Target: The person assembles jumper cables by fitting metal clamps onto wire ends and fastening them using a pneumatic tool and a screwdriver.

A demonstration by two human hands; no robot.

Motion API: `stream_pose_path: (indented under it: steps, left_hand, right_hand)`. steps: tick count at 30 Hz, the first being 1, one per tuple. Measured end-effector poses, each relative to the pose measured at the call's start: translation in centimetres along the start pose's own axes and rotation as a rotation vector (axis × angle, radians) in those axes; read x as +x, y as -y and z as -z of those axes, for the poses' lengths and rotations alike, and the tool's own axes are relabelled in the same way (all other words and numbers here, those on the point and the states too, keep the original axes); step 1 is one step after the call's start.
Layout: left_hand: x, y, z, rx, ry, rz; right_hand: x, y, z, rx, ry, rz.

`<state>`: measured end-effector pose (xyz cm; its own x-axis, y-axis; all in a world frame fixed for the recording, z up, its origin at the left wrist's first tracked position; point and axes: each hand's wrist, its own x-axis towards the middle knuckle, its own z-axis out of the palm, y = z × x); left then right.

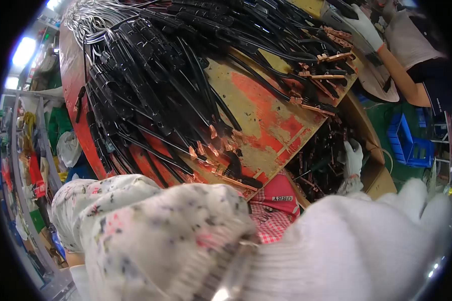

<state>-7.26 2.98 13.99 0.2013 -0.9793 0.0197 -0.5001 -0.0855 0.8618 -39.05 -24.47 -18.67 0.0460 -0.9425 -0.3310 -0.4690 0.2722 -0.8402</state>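
Note:
My left hand (356,241), in a white knit glove, is very close to the camera at lower right. Its fingers stretch out and apart, holding nothing visible; a floral sleeve (160,231) covers the forearm. Lower in the scene, my right hand (354,158), also gloved, reaches into a cardboard box (379,180) of dark, copper-coloured clamp parts (311,170). Its fingers look curled, but what they hold cannot be made out. Beyond lie black cables (145,75) with copper-jawed clamps (236,175) at their ends, near the worktable's edge.
The worktable (281,130) has worn red and yellow paint. A co-worker's gloved hand (364,27) is at the upper right. Blue plastic stools (412,145) stand on the green floor. Shelving (22,150) runs along the left. A red checked apron (273,210) shows below the table edge.

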Motion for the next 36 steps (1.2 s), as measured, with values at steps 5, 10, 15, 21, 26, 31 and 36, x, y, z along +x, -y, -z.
stream_pose_path:
  steps: [5, 10, 15, 21, 26, 31, 36]
  left_hand:
    - [-0.4, 1.1, 2.3, -0.033, 0.104, -0.168]
    - [-1.3, 6.7, 4.4, 0.927, 0.141, -0.251]
    - [-2.4, 7.1, 1.6, 0.875, 0.439, -0.283]
    - [2.6, 13.4, 1.2, 1.186, 0.137, -0.410]
    - [6.8, 15.8, 4.7, 1.236, 0.524, -0.482]
    - [10.0, 15.9, 3.9, 0.912, 0.469, -0.494]
    - [10.3, 16.3, 2.4, 0.716, 0.446, -0.417]
  right_hand:
    - [-6.6, -2.5, 1.9, 0.277, -0.073, 0.199]
    - [-13.2, 6.5, -1.3, 0.794, 0.380, 0.146]
    - [-15.8, 15.3, -6.2, 0.657, 0.588, 0.223]
    - [-17.2, 17.1, -13.1, 0.571, 0.678, 0.326]
    - [-18.1, 17.4, -11.6, 0.215, 0.499, 0.475]
    - [-17.4, 16.8, -9.3, -0.037, 0.477, 0.507]
    - [-16.4, 16.5, -9.7, -0.488, 0.286, 0.888]
